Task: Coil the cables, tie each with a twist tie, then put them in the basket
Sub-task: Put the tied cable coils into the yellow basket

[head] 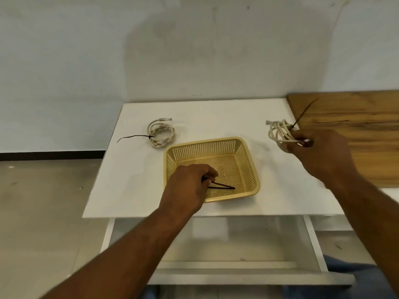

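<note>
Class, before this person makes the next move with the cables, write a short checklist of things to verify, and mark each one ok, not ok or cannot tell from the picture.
1. Right hand has a firm grip on the coiled cable: ok.
2. That coil is tied: cannot tell; a dark twist tie sticks up from it, but the knot is hidden by the hand.
3. Left hand holds spare ties inside the basket: ok.
4. Second cable on the white table is coiled and tied: ok.
5. Cables are in the basket: not ok; neither is.
6. Basket has room for the coils: ok.
</note>
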